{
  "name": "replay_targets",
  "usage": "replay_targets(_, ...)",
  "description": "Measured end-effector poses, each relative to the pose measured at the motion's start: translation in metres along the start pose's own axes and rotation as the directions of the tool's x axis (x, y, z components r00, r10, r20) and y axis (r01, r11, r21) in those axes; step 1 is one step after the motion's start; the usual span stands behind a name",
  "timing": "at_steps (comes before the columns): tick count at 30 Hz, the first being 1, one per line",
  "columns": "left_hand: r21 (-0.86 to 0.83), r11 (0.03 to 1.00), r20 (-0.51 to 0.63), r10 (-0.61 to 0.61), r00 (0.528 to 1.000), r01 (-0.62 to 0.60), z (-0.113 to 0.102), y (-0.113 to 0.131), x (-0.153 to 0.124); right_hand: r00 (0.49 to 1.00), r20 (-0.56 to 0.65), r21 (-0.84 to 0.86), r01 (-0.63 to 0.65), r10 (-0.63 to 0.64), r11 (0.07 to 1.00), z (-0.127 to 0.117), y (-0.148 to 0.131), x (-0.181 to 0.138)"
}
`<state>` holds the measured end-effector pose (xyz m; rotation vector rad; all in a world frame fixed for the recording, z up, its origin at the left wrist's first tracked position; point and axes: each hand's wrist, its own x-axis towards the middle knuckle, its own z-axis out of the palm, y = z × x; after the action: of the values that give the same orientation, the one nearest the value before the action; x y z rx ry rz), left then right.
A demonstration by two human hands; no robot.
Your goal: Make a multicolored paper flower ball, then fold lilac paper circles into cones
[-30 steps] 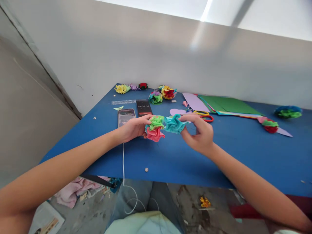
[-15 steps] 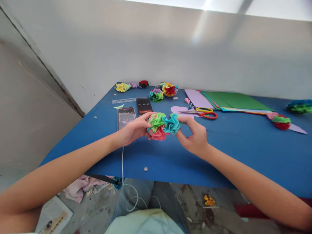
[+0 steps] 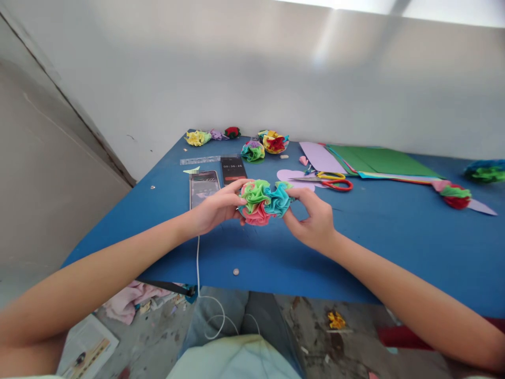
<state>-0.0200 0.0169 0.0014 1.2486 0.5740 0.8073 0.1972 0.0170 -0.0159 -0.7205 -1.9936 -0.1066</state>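
A ruffled paper flower (image 3: 263, 204) in green, pink and turquoise is held up above the blue table (image 3: 169, 263). My left hand (image 3: 221, 208) grips its left side, thumb on the front and the other fingers partly hidden behind. At the turquoise edge, my right hand (image 3: 313, 216) pinches the flower between thumb and forefinger. Just behind my left hand lies a phone (image 3: 204, 187) with a white cable (image 3: 198, 268). Beside it a second, dark phone (image 3: 233, 169) shows a running timer. Scissors (image 3: 334, 180) with red and yellow handles rest on lilac cut paper (image 3: 290, 176).
Finished paper flowers (image 3: 274, 143) stand along the back, with another (image 3: 455, 196) at the right. Stacked coloured sheets (image 3: 382, 162) lie at the back right. A clear ruler (image 3: 200, 160) is left of the timer phone. A small round bead (image 3: 235, 272) sits near the front edge.
The view has shifted very slightly. Both hands keep their grip on the paper flower, which has hardly moved.
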Motion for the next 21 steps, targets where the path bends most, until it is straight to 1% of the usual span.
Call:
replay_targets(5,-0.029,1.0,0.016,-0.012,1.0,0.012,-0.001,-0.0016,0.0009,1.0,0.011,-0.007,0.027,-0.027,1.0,-0.0008,0.0007,-0.0005)
replay_targets(12,-0.007,1.0,-0.002,-0.029,1.0,0.028,0.0014,0.0002,-0.0013,0.993,0.048,-0.013,0.109,-0.109,0.994,-0.0021,0.0023,-0.0003)
replay_targets(16,0.029,0.998,-0.01,-0.055,0.998,0.055,0.0028,0.001,-0.0011,0.986,0.088,0.022,0.14,-0.141,0.99,-0.0033,0.0018,0.0002)
replay_targets(19,0.132,0.99,0.014,-0.046,0.999,0.043,0.0026,0.0001,-0.0016,0.978,0.145,0.062,0.14,-0.147,0.988,-0.0042,0.0008,0.0003)
replay_targets(21,0.289,0.956,0.024,0.035,0.999,-0.04,0.003,0.0,-0.0035,0.977,0.163,0.069,0.129,-0.138,0.989,-0.0049,0.0004,0.0006)
